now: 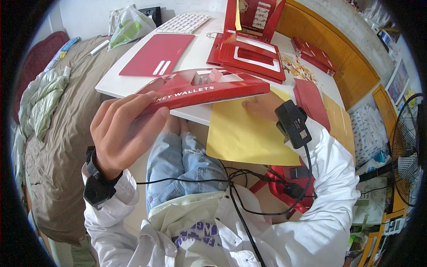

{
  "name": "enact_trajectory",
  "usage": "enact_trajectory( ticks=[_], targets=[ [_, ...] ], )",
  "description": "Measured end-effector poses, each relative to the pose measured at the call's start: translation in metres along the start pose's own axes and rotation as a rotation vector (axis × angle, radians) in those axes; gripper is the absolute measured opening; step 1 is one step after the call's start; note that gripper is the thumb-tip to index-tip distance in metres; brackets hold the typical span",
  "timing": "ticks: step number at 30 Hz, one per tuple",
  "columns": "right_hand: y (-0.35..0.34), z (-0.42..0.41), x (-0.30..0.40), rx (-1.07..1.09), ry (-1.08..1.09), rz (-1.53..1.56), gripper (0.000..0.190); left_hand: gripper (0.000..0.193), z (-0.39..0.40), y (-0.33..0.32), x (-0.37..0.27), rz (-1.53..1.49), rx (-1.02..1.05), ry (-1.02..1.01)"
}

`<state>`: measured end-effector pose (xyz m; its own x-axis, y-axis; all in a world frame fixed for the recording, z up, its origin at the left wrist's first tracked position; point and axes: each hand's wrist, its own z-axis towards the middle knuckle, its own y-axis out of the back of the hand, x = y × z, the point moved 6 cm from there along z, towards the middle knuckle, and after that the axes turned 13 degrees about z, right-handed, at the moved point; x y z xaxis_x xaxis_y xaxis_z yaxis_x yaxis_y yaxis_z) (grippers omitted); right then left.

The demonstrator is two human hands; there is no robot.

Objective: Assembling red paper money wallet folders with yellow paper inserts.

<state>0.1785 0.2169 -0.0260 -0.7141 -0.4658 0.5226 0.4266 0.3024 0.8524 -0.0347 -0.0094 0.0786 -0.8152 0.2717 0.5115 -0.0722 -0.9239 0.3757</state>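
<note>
My left hand (125,130) grips the near left end of a thin red cardboard box (217,93), thumb below and fingers on top. White printed words run along the box's side, and its cut-out upper face shows pale folded flaps inside. The box is held slightly tilted above the front edge of a white table (110,80). Behind its right end, my right hand (265,105) rests over a yellow sheet (250,140) that hangs past the table edge. The box hides part of that hand's fingers, so its hold is unclear.
On the table lie a red folder-like sheet (156,55), windowed red cartons (230,61), loose rubber bands (300,68) and dark-red envelopes (308,100). Black cables (233,180) cross my lap from the wrist devices. A red stool (283,190) and a fan (408,150) stand at right.
</note>
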Motion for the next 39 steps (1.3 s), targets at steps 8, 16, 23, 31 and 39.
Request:
enact_trajectory(
  ticks=[8,16,23,31,39],
  targets=[
    [-0.002,0.0,0.0,-0.046,0.074,-0.016,0.028,0.039,0.001,0.001,0.0,0.042,-0.051,-0.009],
    [-0.014,0.025,-0.031,0.038,0.141,-0.022,0.033,0.04,0.002,0.001,-0.001,0.045,-0.053,-0.022],
    [-0.012,0.028,-0.025,0.132,0.021,0.068,0.033,0.039,0.0,0.001,0.0,0.041,-0.043,-0.015],
    [-0.008,0.017,-0.028,0.035,0.105,0.045,0.035,0.039,0.003,0.002,-0.002,0.039,-0.048,-0.018],
    [-0.007,0.013,-0.017,-0.037,0.138,-0.137,0.034,0.034,-0.001,-0.001,-0.002,-0.021,0.015,-0.011]
  ],
)
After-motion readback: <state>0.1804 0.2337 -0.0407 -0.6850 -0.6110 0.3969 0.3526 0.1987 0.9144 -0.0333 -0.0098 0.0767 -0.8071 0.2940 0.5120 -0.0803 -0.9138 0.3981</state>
